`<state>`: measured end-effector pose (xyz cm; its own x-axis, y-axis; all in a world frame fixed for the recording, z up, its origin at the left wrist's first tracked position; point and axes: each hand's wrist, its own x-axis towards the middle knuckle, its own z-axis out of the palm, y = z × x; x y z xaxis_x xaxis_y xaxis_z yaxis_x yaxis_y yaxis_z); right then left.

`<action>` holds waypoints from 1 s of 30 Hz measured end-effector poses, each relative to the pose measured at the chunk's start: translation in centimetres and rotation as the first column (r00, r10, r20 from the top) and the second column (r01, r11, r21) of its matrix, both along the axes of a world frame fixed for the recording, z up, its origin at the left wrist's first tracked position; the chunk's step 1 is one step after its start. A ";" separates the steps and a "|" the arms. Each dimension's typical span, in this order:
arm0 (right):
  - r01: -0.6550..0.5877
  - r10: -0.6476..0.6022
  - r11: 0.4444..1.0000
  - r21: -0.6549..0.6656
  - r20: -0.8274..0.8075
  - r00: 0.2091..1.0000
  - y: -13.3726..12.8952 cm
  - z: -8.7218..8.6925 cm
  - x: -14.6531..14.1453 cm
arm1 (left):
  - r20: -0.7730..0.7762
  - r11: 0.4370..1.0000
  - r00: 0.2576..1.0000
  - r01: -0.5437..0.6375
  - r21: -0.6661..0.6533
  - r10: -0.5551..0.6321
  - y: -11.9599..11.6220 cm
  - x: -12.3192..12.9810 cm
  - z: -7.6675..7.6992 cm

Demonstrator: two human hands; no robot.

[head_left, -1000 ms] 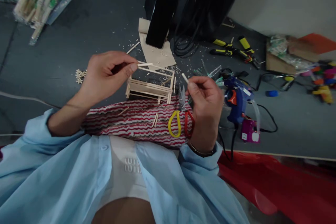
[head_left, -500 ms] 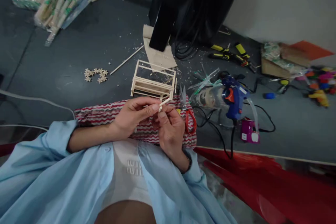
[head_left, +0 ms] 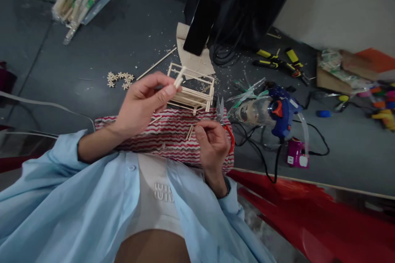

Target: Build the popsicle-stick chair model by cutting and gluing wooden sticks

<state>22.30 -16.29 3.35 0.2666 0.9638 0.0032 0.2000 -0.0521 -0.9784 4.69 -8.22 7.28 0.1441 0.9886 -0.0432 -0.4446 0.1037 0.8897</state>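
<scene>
My left hand point(head_left: 146, 102) is raised at the left front of a small wooden stick frame point(head_left: 194, 94), pinching short wooden sticks point(head_left: 179, 78) between thumb and fingertips. Lower and to the right, my right hand point(head_left: 213, 144) is closed over the striped cloth point(head_left: 175, 131), with short wooden sticks point(head_left: 189, 132) at its fingertips. Red-handled scissors point(head_left: 228, 136) lie beside the right hand, their handles partly hidden by it. Another short stick point(head_left: 155, 120) rests on the cloth near my left hand.
A blue glue gun point(head_left: 282, 111) and its cord are to the right. Small wooden flower shapes point(head_left: 119, 79) and a long stick point(head_left: 156, 63) lie left of the frame. Behind are a phone point(head_left: 202, 26) and pliers point(head_left: 268, 63); bagged sticks point(head_left: 75, 0) sit far left.
My hands have moved apart from where they met in front of the frame. The left went up and left with short sticks; the right shifted slightly right. The view has moved a little.
</scene>
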 end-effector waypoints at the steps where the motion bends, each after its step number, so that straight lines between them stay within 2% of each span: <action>1: -0.010 0.009 1.000 0.014 0.059 0.998 -0.1 0.1 0.1 | 0.001 0.999 1.000 -0.024 0.046 0.024 0.3 -0.4 0.2; 4: -0.043 0.041 0.999 0.014 0.096 0.995 -0.2 0.4 0.1 | -0.050 0.997 0.999 0.024 0.078 -0.021 0.2 -1.0 0.1; 7: -0.055 0.056 0.998 -0.012 0.027 0.998 -0.2 0.6 -0.2 | -0.232 0.982 0.957 0.187 0.035 -0.175 -1.1 -0.8 -0.8; 10: -0.117 0.114 0.992 -0.048 -0.069 0.991 0.0 0.5 -0.5 | -0.448 0.935 0.843 0.351 0.041 -0.297 -2.6 -0.3 -1.9; 13: -0.178 0.171 0.981 -0.073 -0.096 0.981 0.0 0.2 -0.6 | -0.542 0.882 0.743 0.470 0.003 -0.394 -3.4 -0.2 -3.0; 15: -0.182 0.179 0.981 -0.069 -0.047 0.983 0.0 -0.1 -0.5 | -0.613 0.857 0.675 0.515 -0.008 -0.411 -3.5 -0.7 -3.7; 16: -0.172 0.173 0.984 -0.053 0.003 0.985 -0.1 -0.2 -0.4 | -0.682 0.855 0.627 0.519 0.006 -0.376 -3.4 -1.1 -4.0; 18: -0.150 0.147 0.989 0.014 0.150 0.978 -0.1 -0.4 -0.1 | -0.853 0.865 0.477 0.497 0.062 -0.213 -3.2 -2.1 -4.5; 20: -0.160 0.125 0.983 0.087 0.314 0.941 -0.1 -0.8 0.1 | -0.973 0.889 0.214 0.457 0.024 -0.083 -3.0 -2.9 -4.9; 22: -0.220 0.158 0.971 0.095 0.436 0.886 -0.1 -1.6 0.0 | -0.996 0.901 -0.051 0.423 -0.092 -0.077 -2.9 -3.4 -5.1; 23: -0.258 0.193 0.963 0.074 0.477 0.858 0.0 -2.1 -0.1 | -0.984 0.897 -0.148 0.414 -0.152 -0.099 -2.8 -3.5 -5.1; 24: -0.294 0.231 0.955 0.045 0.510 0.828 0.0 -2.6 -0.3 | -0.970 0.887 -0.212 0.416 -0.199 -0.119 -2.7 -3.5 -5.2; 25: -0.326 0.268 0.945 0.013 0.540 0.798 0.0 -3.1 -0.4 | -0.960 0.876 -0.247 0.426 -0.228 -0.130 -2.6 -3.5 -5.2; 27: -0.364 0.312 0.931 -0.034 0.590 0.745 0.0 -4.0 -0.7 | -0.957 0.861 -0.260 0.449 -0.238 -0.129 -2.4 -3.6 -5.2; 29: -0.356 0.315 0.933 -0.053 0.598 0.737 0.0 -4.5 -0.9 | -0.975 0.865 -0.196 0.467 -0.186 -0.103 -2.1 -3.8 -5.2; 30: -0.338 0.308 0.939 -0.059 0.577 0.756 0.0 -4.5 -0.9 | -0.989 0.872 -0.122 0.472 -0.131 -0.083 -2.0 -3.8 -5.2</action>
